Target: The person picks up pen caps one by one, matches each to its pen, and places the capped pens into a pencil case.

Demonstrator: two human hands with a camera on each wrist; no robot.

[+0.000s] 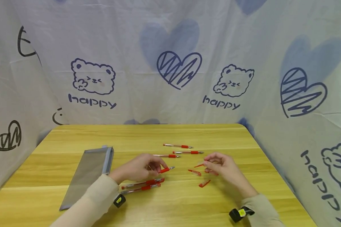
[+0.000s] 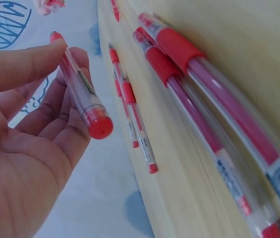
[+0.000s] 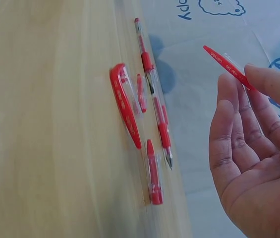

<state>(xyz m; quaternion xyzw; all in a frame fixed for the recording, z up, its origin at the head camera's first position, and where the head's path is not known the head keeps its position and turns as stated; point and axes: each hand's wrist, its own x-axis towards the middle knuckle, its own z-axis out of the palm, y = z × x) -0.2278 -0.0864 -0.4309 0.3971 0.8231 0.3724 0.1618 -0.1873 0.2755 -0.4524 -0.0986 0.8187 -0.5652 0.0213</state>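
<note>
My left hand holds a red gel pen between thumb and fingers, its bare tip pointing right in the head view. My right hand pinches a pen cap with a red clip, raised over the table. Three more caps lie by the right hand: one red-clipped cap to its left, another cap nearer the front, and a third partly hidden by the fingers. Below the left hand, two red-gripped pens lie side by side.
Three uncapped red pens, among them one pen, lie farther back on the wooden table. At the left lies a grey zip pouch, partly behind the left forearm. A printed cloth hangs around the table.
</note>
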